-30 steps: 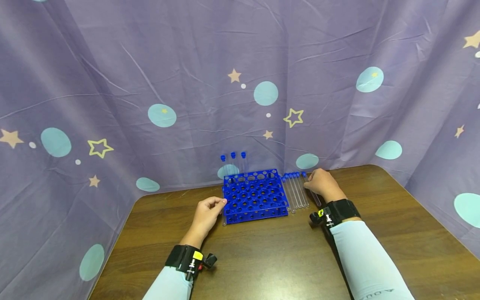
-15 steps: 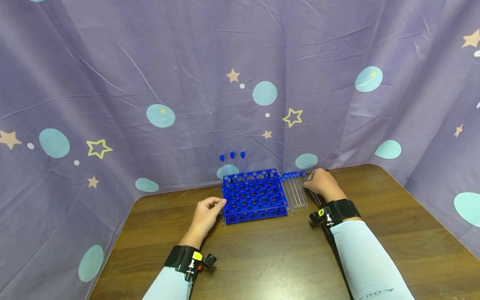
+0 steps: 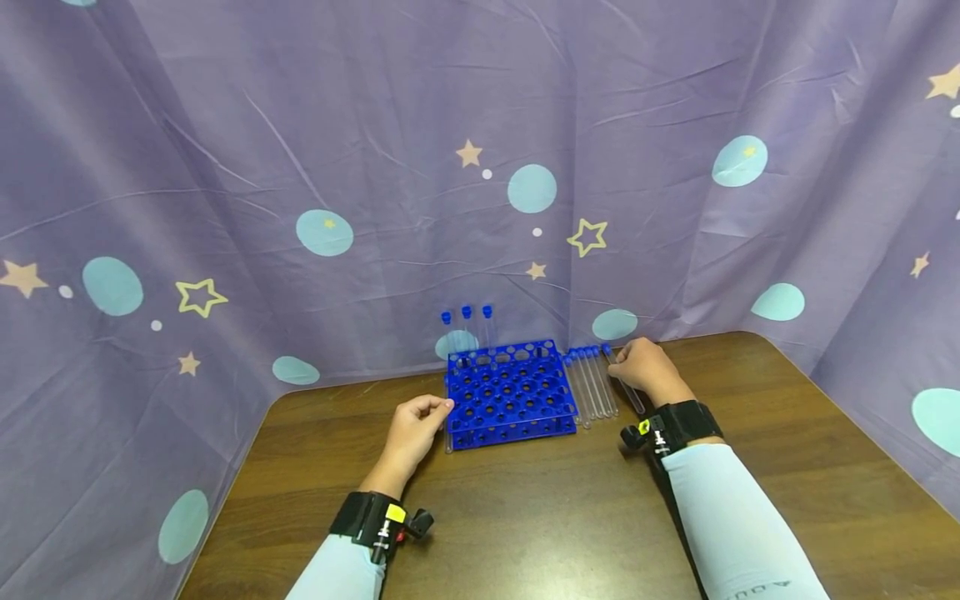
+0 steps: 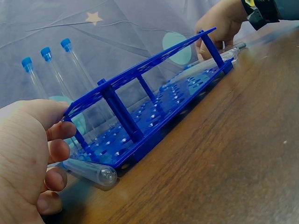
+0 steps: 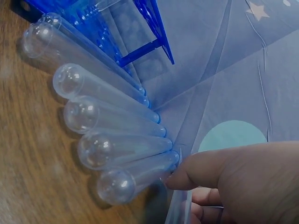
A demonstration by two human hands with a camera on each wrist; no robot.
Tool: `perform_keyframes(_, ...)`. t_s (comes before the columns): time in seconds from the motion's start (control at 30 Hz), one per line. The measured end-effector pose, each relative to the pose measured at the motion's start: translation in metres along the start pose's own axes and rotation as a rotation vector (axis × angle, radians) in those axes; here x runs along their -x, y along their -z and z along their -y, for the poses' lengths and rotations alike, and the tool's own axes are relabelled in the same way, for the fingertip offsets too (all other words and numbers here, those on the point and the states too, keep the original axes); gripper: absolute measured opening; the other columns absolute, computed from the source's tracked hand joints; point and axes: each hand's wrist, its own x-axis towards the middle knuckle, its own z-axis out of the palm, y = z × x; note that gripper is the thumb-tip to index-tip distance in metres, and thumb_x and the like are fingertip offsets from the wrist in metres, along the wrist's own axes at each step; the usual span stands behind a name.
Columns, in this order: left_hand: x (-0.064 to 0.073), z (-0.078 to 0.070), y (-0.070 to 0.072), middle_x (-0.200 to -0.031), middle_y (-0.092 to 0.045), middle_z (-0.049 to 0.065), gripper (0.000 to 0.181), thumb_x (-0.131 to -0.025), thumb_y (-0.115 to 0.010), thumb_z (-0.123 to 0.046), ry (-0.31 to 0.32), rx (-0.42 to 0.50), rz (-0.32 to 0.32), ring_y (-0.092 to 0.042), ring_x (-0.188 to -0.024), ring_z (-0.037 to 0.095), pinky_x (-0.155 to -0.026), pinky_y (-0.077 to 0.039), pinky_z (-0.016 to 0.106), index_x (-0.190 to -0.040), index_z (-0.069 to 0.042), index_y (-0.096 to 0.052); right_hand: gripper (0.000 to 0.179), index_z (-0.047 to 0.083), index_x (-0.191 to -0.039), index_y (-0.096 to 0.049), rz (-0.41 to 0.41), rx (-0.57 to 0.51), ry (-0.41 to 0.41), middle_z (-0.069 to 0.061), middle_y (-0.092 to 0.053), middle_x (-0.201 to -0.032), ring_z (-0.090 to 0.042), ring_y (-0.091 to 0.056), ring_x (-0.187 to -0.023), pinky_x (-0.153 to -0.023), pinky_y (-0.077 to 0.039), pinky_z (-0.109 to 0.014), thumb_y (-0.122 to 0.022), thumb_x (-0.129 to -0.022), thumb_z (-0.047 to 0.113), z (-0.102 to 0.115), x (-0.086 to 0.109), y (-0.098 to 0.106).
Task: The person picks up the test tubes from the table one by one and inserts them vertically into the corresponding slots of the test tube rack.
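Observation:
A blue test tube rack (image 3: 510, 392) stands on the wooden table, with three blue-capped test tubes (image 4: 58, 70) upright in its back left row. My left hand (image 3: 411, 429) grips the rack's left end, thumb on the upper plate and fingers below it, as the left wrist view shows. Beneath those fingers one loose test tube (image 4: 96, 172) lies along the rack's left side. At the right, my right hand (image 3: 643, 367) pinches a capped test tube (image 5: 180, 207) between thumb and fingers; its cap end points toward the curtain. The fingers hide its middle.
Several capped test tubes (image 5: 112, 154) lie side by side between the rack and my right hand, round ends toward me. A purple patterned curtain (image 3: 375, 208) hangs right behind the table (image 3: 540, 517). Both wrists wear black camera straps (image 3: 367, 517).

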Motion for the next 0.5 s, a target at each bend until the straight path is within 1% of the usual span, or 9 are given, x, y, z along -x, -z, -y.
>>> perform_keyframes(0.1,0.001,0.000,0.000,-0.078,-0.064,-0.005,0.022,-0.106,-0.082,-0.024,0.003,0.004,0.003,-0.060,-0.076,0.011,-0.072,-0.050,0.025,-0.102,-0.003,-0.086,0.038,0.020,-0.065,-0.051,-0.001,-0.023,-0.003,0.008,-0.045,-0.061,-0.017,-0.046,-0.063,-0.063,-0.039,-0.034,-0.078,-0.092,0.021,-0.001,-0.002,0.000)
perform_keyframes(0.17,0.001,0.000,0.001,-0.077,-0.063,-0.005,0.022,-0.107,-0.082,-0.024,0.006,0.011,0.007,-0.059,-0.076,0.012,-0.072,-0.050,0.025,-0.102,-0.003,-0.086,0.033,0.018,-0.066,-0.055,-0.001,-0.039,-0.002,0.005,-0.050,-0.064,-0.019,-0.049,-0.065,-0.063,-0.042,-0.035,-0.077,-0.091,0.022,-0.003,-0.005,0.000)
perform_keyframes(0.23,0.001,-0.001,0.001,-0.077,-0.063,-0.005,0.021,-0.107,-0.082,-0.023,0.006,0.017,0.009,-0.059,-0.075,0.012,-0.072,-0.050,0.026,-0.102,-0.003,-0.086,0.024,0.013,-0.073,-0.066,-0.005,-0.054,-0.004,-0.001,-0.062,-0.073,-0.023,-0.058,-0.072,-0.068,-0.049,-0.039,-0.079,-0.090,0.023,-0.005,-0.008,0.000)
perform_keyframes(0.27,0.001,-0.001,0.001,-0.077,-0.063,-0.005,0.020,-0.106,-0.082,-0.022,0.006,0.020,0.009,-0.059,-0.075,0.012,-0.072,-0.050,0.025,-0.101,-0.003,-0.086,0.021,0.011,-0.078,-0.070,-0.014,-0.057,0.003,-0.004,-0.068,-0.078,-0.026,-0.062,-0.075,-0.070,-0.052,-0.041,-0.080,-0.090,0.025,-0.012,-0.015,-0.003)
perform_keyframes(0.3,0.001,-0.001,0.000,-0.076,-0.063,-0.005,0.019,-0.106,-0.082,-0.021,0.005,0.021,0.009,-0.059,-0.075,0.012,-0.072,-0.050,0.025,-0.101,-0.003,-0.086,0.020,0.010,-0.084,-0.075,-0.024,-0.057,0.002,-0.007,-0.073,-0.086,-0.028,-0.066,-0.080,-0.074,-0.056,-0.044,-0.081,-0.090,0.027,-0.017,-0.021,-0.006)
perform_keyframes(0.33,0.001,-0.001,0.001,-0.076,-0.063,-0.006,0.019,-0.106,-0.082,-0.021,0.003,0.021,0.008,-0.059,-0.075,0.012,-0.071,-0.050,0.025,-0.101,-0.003,-0.086,0.022,0.008,-0.091,-0.078,-0.024,-0.060,0.002,-0.011,-0.078,-0.096,-0.031,-0.070,-0.087,-0.079,-0.059,-0.048,-0.083,-0.090,0.029,-0.019,-0.024,-0.006)
perform_keyframes(0.4,0.001,-0.001,0.000,-0.076,-0.063,-0.006,0.019,-0.106,-0.082,-0.021,0.001,0.019,0.006,-0.059,-0.074,0.011,-0.071,-0.049,0.025,-0.101,-0.003,-0.086,0.027,0.008,-0.100,-0.081,-0.041,-0.063,-0.002,-0.015,-0.081,-0.109,-0.034,-0.074,-0.096,-0.087,-0.061,-0.052,-0.085,-0.091,0.033,-0.022,-0.029,-0.008)
perform_keyframes(0.47,0.001,-0.001,0.000,-0.075,-0.062,-0.007,0.020,-0.106,-0.083,-0.022,-0.004,0.016,0.004,-0.059,-0.074,0.011,-0.070,-0.049,0.025,-0.101,-0.003,-0.086,0.030,0.005,-0.104,-0.080,-0.057,-0.077,0.003,-0.018,-0.081,-0.113,-0.036,-0.074,-0.099,-0.091,-0.062,-0.055,-0.084,-0.092,0.032,-0.020,-0.028,-0.007)
perform_keyframes(0.5,0.000,-0.001,0.000,-0.076,-0.062,-0.007,0.020,-0.106,-0.082,-0.022,-0.005,0.014,0.003,-0.059,-0.074,0.010,-0.070,-0.049,0.025,-0.101,-0.003,-0.086,0.031,0.004,-0.105,-0.078,-0.064,-0.089,0.002,-0.019,-0.080,-0.113,-0.037,-0.074,-0.100,-0.092,-0.061,-0.056,-0.083,-0.092,0.031,-0.013,-0.022,-0.003)
